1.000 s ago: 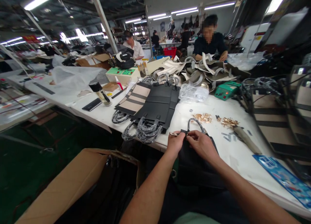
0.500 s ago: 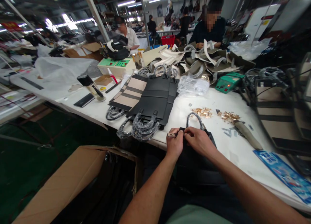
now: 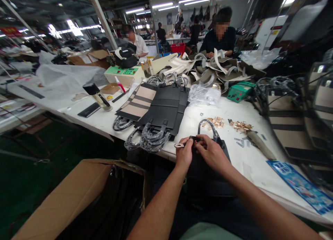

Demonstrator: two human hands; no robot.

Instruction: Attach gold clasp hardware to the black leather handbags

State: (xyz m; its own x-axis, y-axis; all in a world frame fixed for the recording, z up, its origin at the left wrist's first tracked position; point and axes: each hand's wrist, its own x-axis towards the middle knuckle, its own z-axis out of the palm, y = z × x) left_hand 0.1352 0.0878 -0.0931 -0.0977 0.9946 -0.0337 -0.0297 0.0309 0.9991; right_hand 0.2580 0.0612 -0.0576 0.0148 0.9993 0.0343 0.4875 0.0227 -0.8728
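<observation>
1. Left hand [image 3: 185, 154] pinches a small metal clasp [image 3: 179, 145] at the top edge of the black bag [image 3: 208, 179], fingers pressed together.
2. Right hand [image 3: 212, 153] pinches that same edge, right beside it.
3. The bag sits at the white surface's [image 3: 197, 119] near edge, with gold fittings [image 3: 215, 121] scattered just beyond.

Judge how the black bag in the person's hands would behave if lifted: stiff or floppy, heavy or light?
Probably floppy: the black bag sags over the table edge. Likely light: the left hand and right hand pinch its top with fingertips only. Its arched handle looks stiffer.
</observation>
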